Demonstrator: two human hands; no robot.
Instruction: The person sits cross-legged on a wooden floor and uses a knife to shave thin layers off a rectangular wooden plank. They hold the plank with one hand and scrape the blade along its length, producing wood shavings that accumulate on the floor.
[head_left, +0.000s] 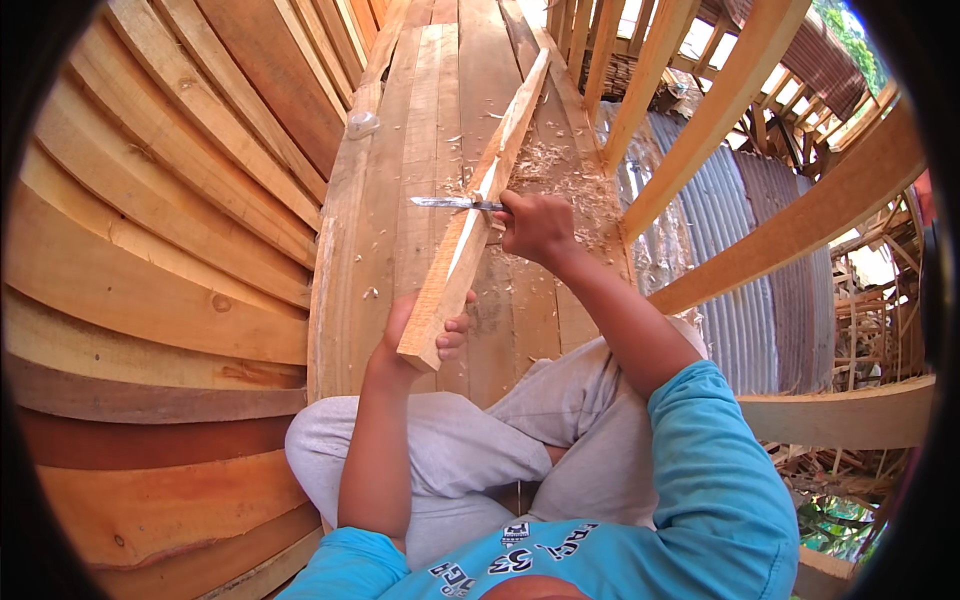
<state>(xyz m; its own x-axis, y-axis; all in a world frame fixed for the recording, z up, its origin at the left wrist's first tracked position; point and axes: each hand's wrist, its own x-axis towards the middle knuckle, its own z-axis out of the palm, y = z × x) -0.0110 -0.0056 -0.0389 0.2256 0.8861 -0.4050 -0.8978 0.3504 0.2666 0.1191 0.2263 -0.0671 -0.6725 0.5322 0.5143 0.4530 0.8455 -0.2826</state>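
A long squared piece of wood [442,288] slants away from me, its thick near end above my lap. My left hand [455,335] is wrapped round it from beneath near that end. Pale, freshly cut facets run along its upper edge toward the narrower far end. My right hand [536,226] is closed round the handle of a knife [445,203]. The blade points left and lies across the wood at about its middle, over the pale cut. Most of the handle is hidden in my fist.
Curled shavings [545,165] lie scattered on the plank floor [385,230]. A small clear plastic object [362,124] sits at the far left of the planks. Stacked boards [180,265] form the left wall. Slanting wooden posts [720,110] line the right side, with corrugated metal sheets [735,290] beyond.
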